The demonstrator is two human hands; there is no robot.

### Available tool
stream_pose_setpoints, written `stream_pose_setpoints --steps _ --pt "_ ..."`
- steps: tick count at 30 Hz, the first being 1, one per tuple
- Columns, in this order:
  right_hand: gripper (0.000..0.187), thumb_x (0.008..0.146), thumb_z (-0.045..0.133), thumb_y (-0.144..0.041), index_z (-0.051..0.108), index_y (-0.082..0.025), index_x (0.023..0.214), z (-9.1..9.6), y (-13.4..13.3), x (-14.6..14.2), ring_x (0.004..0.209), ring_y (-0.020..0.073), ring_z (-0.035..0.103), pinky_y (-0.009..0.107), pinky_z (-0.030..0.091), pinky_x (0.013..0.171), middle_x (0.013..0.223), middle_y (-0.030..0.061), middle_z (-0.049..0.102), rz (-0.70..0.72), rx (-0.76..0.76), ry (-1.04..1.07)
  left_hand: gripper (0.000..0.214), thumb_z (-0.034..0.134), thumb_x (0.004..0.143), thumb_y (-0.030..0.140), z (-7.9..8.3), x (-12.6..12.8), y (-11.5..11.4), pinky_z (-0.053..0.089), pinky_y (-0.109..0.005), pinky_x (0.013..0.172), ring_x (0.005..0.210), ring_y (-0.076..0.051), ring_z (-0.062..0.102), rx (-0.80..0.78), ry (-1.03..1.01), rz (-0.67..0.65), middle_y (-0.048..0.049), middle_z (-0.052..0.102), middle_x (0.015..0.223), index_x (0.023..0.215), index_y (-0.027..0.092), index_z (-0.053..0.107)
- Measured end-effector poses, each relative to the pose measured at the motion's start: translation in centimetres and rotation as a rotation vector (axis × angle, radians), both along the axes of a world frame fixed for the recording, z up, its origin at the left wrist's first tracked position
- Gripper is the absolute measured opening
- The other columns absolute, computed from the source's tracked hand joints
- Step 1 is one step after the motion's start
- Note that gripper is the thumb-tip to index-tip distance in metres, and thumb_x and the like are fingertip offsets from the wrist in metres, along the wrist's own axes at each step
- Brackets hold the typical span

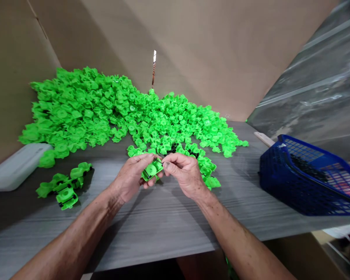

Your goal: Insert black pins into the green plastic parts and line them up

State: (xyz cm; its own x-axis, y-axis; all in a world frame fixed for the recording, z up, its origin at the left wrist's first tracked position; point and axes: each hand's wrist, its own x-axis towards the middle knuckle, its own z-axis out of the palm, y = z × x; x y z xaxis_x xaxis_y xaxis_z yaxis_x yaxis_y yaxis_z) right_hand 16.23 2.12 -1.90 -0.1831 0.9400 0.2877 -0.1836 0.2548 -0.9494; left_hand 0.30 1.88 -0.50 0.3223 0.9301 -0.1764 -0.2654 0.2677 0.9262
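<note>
My left hand (133, 175) and my right hand (184, 172) meet over the middle of the grey table (163, 221). Between them they grip one bright green plastic part (151, 170) with a round hub. The left fingers curl round its left side. The right thumb and forefinger pinch at its right edge; what they pinch there is too small to make out. Just behind the hands lie a few small black pieces (172, 147) among loose green parts.
A big heap of green plastic parts (111, 112) fills the back of the table. A small cluster of green parts with black pieces (65, 187) lies at the left, beside a white box (14, 167). A blue basket (309, 182) stands at the right. Cardboard walls rise behind.
</note>
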Motion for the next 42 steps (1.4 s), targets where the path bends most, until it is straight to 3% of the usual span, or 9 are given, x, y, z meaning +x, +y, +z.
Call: stream_pose_setpoints --steps 4,11,18,29,37,42 --pt "0.029 0.065 0.081 -0.042 0.068 -0.017 0.072 0.10 0.17 -0.16 0.050 0.0106 0.057 0.024 0.044 0.050 0.051 -0.0042 0.058 0.026 -0.116 0.100 0.031 0.065 0.078 0.044 -0.12 0.01 0.01 0.029 -0.018 0.036 0.044 -0.011 0.052 0.019 0.011 -0.010 -0.0052 0.065 0.065 0.089 0.015 0.066" --pt "0.029 0.064 0.082 -0.040 0.066 -0.016 0.069 0.14 0.22 -0.27 0.047 0.0089 0.054 0.024 0.045 0.052 0.048 -0.0058 0.055 0.084 -0.211 0.182 0.031 0.065 0.077 0.044 -0.10 0.14 0.09 0.028 -0.017 0.034 0.040 -0.009 0.050 0.010 0.027 -0.023 -0.0048 0.065 0.064 0.087 0.015 0.065" --pt "0.028 0.069 0.078 -0.043 0.067 -0.017 0.073 0.03 -0.03 -0.16 0.051 0.0111 0.058 0.024 0.043 0.049 0.052 -0.0042 0.059 0.008 -0.037 0.010 0.032 0.067 0.075 0.045 0.11 0.12 0.07 0.026 -0.016 0.032 0.036 -0.008 0.046 -0.029 -0.022 -0.017 -0.0051 0.064 0.060 0.081 0.014 0.063" --pt "0.010 0.085 0.063 -0.025 0.066 -0.019 0.078 -0.04 -0.22 0.50 0.062 0.0112 0.064 0.023 0.049 0.060 0.070 -0.0015 0.064 0.003 0.263 -0.289 0.037 0.072 0.071 0.049 -0.03 -0.04 0.28 0.021 -0.015 0.032 0.033 -0.006 0.042 -0.080 0.006 0.004 -0.0046 0.064 0.056 0.082 0.015 0.061" --pt "0.008 0.085 0.063 -0.021 0.068 -0.021 0.079 0.00 -0.16 0.56 0.064 0.0115 0.059 0.025 0.048 0.064 0.070 -0.0016 0.062 -0.085 0.397 -0.345 0.043 0.073 0.067 0.053 0.02 0.05 0.35 0.020 -0.015 0.031 0.032 -0.006 0.041 -0.081 0.019 -0.002 -0.0057 0.063 0.055 0.079 0.014 0.060" --pt "0.011 0.087 0.061 -0.023 0.068 -0.020 0.079 -0.09 -0.14 0.60 0.069 0.0126 0.060 0.026 0.049 0.065 0.074 0.0004 0.063 -0.066 0.436 -0.375 0.043 0.073 0.068 0.054 0.08 0.04 0.30 0.020 -0.015 0.032 0.033 -0.006 0.042 -0.081 0.017 0.019 -0.0052 0.063 0.054 0.081 0.014 0.062"
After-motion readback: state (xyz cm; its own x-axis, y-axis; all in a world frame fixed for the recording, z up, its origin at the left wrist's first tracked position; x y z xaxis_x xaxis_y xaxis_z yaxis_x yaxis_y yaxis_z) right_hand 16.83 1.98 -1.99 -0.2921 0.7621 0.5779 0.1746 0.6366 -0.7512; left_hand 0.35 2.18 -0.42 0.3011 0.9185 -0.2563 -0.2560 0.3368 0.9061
